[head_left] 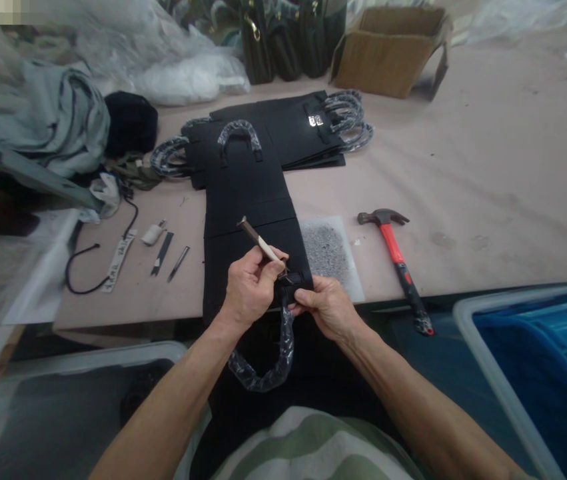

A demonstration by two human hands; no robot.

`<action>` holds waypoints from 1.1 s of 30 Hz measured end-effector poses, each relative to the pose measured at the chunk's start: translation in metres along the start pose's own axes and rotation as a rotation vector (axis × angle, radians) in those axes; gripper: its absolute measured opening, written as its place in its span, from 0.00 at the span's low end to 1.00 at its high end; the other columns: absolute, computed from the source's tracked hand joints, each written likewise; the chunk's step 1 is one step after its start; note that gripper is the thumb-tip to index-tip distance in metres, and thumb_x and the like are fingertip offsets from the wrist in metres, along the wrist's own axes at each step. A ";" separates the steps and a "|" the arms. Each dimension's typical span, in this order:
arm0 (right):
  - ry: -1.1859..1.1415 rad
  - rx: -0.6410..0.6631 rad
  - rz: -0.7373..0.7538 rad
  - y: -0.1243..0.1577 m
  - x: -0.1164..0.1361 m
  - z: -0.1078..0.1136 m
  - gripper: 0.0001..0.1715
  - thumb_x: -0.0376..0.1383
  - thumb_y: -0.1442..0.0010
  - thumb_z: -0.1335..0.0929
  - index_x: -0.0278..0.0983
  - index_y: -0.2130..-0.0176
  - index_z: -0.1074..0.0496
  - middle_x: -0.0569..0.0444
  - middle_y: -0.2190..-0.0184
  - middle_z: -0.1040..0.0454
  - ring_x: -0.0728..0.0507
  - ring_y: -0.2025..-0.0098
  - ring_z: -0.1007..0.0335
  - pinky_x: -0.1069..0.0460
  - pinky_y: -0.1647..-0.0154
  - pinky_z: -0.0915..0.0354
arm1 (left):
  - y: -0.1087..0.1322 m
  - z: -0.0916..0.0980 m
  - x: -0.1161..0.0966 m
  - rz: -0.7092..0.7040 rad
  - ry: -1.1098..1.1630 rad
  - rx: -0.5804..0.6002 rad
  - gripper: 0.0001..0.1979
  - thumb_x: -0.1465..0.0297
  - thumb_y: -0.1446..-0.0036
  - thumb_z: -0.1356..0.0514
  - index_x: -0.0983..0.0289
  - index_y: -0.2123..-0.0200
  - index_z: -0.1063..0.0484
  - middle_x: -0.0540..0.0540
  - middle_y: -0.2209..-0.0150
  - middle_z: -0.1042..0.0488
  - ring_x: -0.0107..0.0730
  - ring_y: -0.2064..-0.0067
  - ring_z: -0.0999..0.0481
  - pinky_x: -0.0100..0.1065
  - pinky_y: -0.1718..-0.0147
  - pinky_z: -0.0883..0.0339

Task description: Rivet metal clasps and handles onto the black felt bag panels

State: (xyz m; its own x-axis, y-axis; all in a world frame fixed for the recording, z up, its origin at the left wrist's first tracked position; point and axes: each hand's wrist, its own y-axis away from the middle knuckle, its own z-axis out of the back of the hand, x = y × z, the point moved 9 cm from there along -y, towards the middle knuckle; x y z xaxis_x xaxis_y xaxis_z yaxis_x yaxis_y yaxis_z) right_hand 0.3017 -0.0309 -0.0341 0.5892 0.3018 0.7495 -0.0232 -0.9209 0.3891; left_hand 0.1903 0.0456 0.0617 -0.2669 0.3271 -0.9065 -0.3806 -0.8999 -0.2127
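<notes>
My left hand (253, 283) is closed around a slim tool (263, 245) with a pale middle and a brown, split end pointing up and away. Its other end meets the black bag panel (243, 217) near a small loop, partly hidden by my fingers. My right hand (327, 303) pinches the panel's near right edge beside a short strap. From there a plastic-wrapped bag handle (283, 347) hangs over the table's front edge. A second wrapped handle (239, 133) lies at the panel's far end.
A claw hammer (397, 260) lies right of a speckled white slab (328, 250). Small tools, including a flat notched blade (163, 253), lie left. Behind are stacked bag panels (298, 130) and a cardboard box (390, 50). A blue-lined bin (538, 333) stands at right.
</notes>
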 end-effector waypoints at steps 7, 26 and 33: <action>-0.010 -0.020 -0.005 -0.001 -0.002 0.002 0.17 0.39 0.59 0.20 0.32 0.71 0.22 0.51 0.77 0.23 0.47 0.77 0.27 0.56 0.74 0.28 | 0.003 -0.004 -0.005 -0.127 -0.056 -0.016 0.08 0.72 0.40 0.41 0.64 0.59 0.24 0.54 0.63 0.19 0.32 0.62 0.20 0.29 0.63 0.27; 0.501 -0.028 -0.110 0.033 0.013 0.010 0.22 0.40 0.47 0.32 0.33 0.53 0.29 0.48 0.66 0.21 0.43 0.67 0.23 0.51 0.69 0.30 | 0.018 -0.030 0.026 -0.371 -0.172 0.056 0.08 0.74 0.38 0.41 0.63 0.56 0.26 0.57 0.56 0.19 0.35 0.54 0.19 0.34 0.53 0.24; 1.305 -0.571 0.297 0.053 0.116 0.112 0.24 0.43 0.40 0.34 0.32 0.49 0.27 0.42 0.60 0.23 0.37 0.59 0.27 0.43 0.54 0.33 | 0.021 -0.034 0.033 -0.317 -0.134 0.095 0.09 0.74 0.38 0.42 0.63 0.54 0.27 0.59 0.53 0.21 0.37 0.51 0.20 0.38 0.48 0.26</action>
State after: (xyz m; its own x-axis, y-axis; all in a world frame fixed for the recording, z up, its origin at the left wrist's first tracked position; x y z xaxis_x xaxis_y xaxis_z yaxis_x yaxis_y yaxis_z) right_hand 0.4588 -0.0720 0.0131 -0.6256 0.4132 0.6617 -0.5064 -0.8603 0.0584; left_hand 0.2039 0.0275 0.0149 -0.2338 0.6260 -0.7440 -0.5419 -0.7192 -0.4349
